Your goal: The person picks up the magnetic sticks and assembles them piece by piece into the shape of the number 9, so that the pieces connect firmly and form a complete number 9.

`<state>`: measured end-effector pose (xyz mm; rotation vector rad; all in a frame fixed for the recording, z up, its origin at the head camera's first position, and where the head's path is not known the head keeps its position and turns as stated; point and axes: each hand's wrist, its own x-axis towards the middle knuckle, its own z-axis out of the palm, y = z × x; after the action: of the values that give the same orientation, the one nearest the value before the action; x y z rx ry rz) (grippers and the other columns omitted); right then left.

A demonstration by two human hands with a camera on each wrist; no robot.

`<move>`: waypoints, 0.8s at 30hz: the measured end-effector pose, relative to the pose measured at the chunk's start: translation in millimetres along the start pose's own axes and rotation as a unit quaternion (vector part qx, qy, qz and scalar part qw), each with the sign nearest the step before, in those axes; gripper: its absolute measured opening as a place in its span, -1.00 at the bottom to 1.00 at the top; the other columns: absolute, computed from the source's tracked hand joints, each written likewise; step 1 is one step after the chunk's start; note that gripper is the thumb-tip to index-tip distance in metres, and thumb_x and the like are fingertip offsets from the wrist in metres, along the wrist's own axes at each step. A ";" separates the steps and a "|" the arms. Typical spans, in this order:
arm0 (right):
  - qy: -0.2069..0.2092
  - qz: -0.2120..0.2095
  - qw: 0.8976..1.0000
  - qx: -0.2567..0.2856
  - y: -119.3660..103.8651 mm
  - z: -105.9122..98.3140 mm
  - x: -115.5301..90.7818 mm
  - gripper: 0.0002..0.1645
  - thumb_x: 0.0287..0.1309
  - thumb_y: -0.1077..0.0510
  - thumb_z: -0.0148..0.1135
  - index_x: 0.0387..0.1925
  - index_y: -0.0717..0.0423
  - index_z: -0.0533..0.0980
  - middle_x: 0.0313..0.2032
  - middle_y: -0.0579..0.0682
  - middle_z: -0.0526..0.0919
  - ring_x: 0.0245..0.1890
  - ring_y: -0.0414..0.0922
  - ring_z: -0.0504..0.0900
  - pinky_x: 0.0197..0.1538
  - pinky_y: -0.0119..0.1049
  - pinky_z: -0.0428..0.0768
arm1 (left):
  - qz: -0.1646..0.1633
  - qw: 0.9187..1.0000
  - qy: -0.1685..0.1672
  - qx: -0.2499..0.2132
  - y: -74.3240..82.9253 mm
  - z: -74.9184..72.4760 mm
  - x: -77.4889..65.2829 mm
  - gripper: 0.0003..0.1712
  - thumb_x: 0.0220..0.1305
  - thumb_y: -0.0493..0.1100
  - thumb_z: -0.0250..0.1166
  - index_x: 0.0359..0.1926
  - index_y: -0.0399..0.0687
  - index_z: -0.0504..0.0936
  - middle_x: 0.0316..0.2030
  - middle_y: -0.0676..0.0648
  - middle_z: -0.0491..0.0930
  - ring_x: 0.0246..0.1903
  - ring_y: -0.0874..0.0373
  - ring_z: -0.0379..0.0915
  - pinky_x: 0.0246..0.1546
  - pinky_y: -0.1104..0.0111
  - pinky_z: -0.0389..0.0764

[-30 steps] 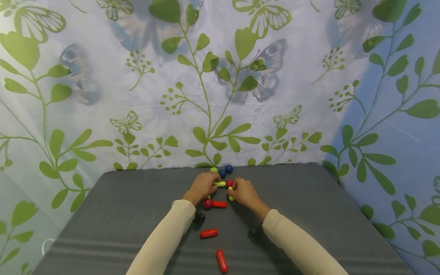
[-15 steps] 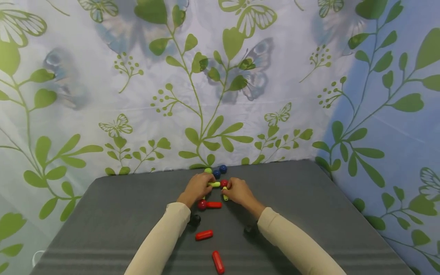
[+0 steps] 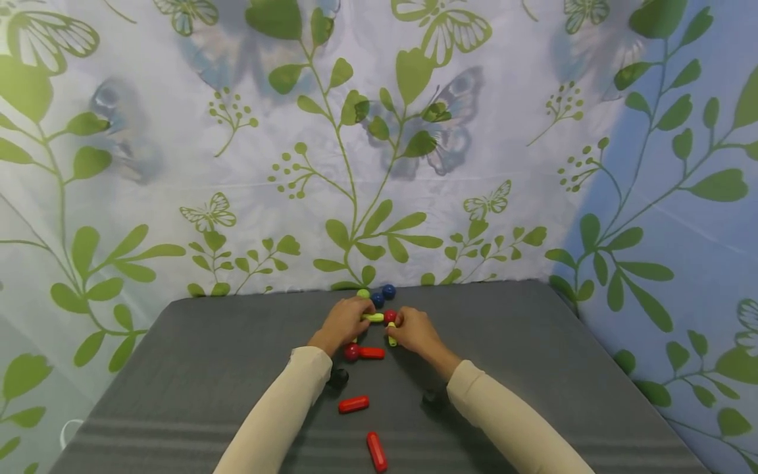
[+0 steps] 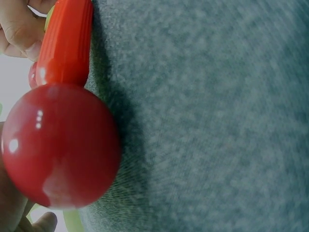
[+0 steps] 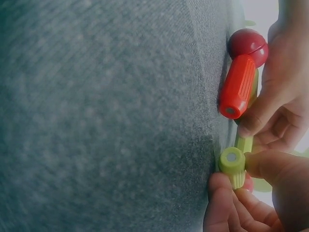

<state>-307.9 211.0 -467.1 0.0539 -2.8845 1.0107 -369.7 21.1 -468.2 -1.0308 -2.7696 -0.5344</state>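
Note:
My left hand (image 3: 346,320) pinches a yellow-green magnetic stick (image 3: 374,317), whose right end meets a red ball (image 3: 390,316). A second yellow-green stick (image 5: 232,164) points toward me from that ball, and my right hand (image 3: 414,329) pinches it between thumb and fingers. The stick's end shows a round grey disc in the right wrist view. Below the left hand, another red ball (image 4: 62,146) joins a red stick (image 4: 66,43) lying to its right. Part of one more yellow-green stick (image 3: 355,340) shows above that ball, mostly hidden by the left hand.
Two blue balls (image 3: 378,300) and a yellow-green ball (image 3: 363,293) sit at the back edge of the grey table (image 3: 225,368). Two loose red sticks, one (image 3: 354,404) farther and one (image 3: 376,451) nearer, lie toward me. A patterned cloth (image 3: 379,164) hangs behind.
The head view swings slightly and partly back. Both hands keep their grips, and the sticks and balls hold the same arrangement.

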 end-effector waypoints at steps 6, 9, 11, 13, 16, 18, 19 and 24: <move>-0.009 0.007 1.000 0.006 1.8 1.3 0.8 -0.69 0.18 0.06 0.47 -0.45 0.08 0.48 -0.57 -0.07 0.52 -0.61 -0.15 0.47 -0.52 -0.29 0.40 | -0.004 1.000 -0.005 -0.001 -0.5 -0.3 0.6 -0.84 0.28 -0.22 0.41 -0.12 -0.01 0.71 -0.17 -0.02 0.64 -0.17 0.04 0.56 0.03 0.09 0.52; -0.009 0.006 1.000 0.002 1.5 1.0 2.2 -0.69 0.18 0.06 0.46 -0.45 0.07 0.49 -0.57 -0.08 0.52 -0.61 -0.15 0.47 -0.52 -0.28 0.41 | -0.008 1.000 -0.007 0.003 -0.3 -1.7 0.7 -0.84 0.28 -0.22 0.41 -0.12 -0.01 0.70 -0.18 -0.01 0.64 -0.18 0.05 0.55 0.04 0.10 0.51; -0.010 0.006 1.000 0.001 1.5 0.4 2.4 -0.69 0.18 0.05 0.46 -0.45 0.07 0.49 -0.58 -0.09 0.53 -0.61 -0.15 0.48 -0.52 -0.28 0.42 | -0.008 1.000 -0.009 0.004 -0.2 -1.6 1.1 -0.84 0.28 -0.22 0.41 -0.12 -0.01 0.70 -0.18 -0.01 0.64 -0.17 0.06 0.55 0.05 0.10 0.50; -0.007 0.006 1.000 -0.001 1.6 -0.8 2.9 -0.69 0.18 0.04 0.46 -0.46 0.07 0.50 -0.59 -0.09 0.53 -0.61 -0.15 0.48 -0.52 -0.28 0.42 | -0.008 1.000 -0.011 0.006 -0.2 -1.7 1.6 -0.84 0.28 -0.22 0.40 -0.11 -0.01 0.70 -0.17 -0.01 0.64 -0.17 0.06 0.55 0.07 0.10 0.49; 0.003 0.005 1.000 -0.008 1.6 -3.6 5.0 -0.68 0.21 0.01 0.43 -0.47 0.07 0.50 -0.59 -0.09 0.52 -0.61 -0.14 0.47 -0.52 -0.28 0.40 | -0.006 1.000 -0.013 0.009 -1.0 -0.9 2.1 -0.83 0.28 -0.22 0.40 -0.10 -0.01 0.70 -0.16 -0.01 0.64 -0.15 0.06 0.55 0.08 0.08 0.48; 0.008 0.006 1.000 -0.017 1.1 -7.2 8.0 -0.67 0.25 -0.02 0.40 -0.46 0.06 0.50 -0.59 -0.08 0.51 -0.61 -0.13 0.46 -0.52 -0.27 0.40 | -0.007 1.000 -0.014 0.009 -1.7 -0.5 2.1 -0.82 0.27 -0.21 0.40 -0.09 -0.01 0.70 -0.15 -0.02 0.64 -0.13 0.05 0.56 0.12 0.05 0.46; 0.008 0.005 1.000 -0.021 0.6 -9.6 9.9 -0.68 0.27 -0.03 0.38 -0.45 0.06 0.50 -0.58 -0.07 0.51 -0.61 -0.12 0.46 -0.52 -0.26 0.40 | -0.007 1.000 -0.014 0.009 -2.1 -0.2 2.1 -0.81 0.27 -0.21 0.40 -0.08 -0.01 0.70 -0.14 -0.02 0.64 -0.11 0.05 0.56 0.16 0.02 0.44; 0.004 -0.041 0.998 -0.044 -0.7 -22.3 27.0 -0.78 0.31 0.03 0.32 -0.26 0.11 0.55 -0.41 -0.04 0.60 -0.48 -0.09 0.56 -0.37 -0.16 0.53 | -0.001 1.000 0.004 0.000 -1.8 -1.1 0.6 -0.79 0.26 -0.21 0.39 -0.07 -0.01 0.68 -0.10 -0.03 0.63 0.00 0.01 0.56 0.29 -0.15 0.27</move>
<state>-333.2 224.2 -446.9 0.1615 -2.8887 0.8664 -371.4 19.7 -467.6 -1.0242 -2.7644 -0.5378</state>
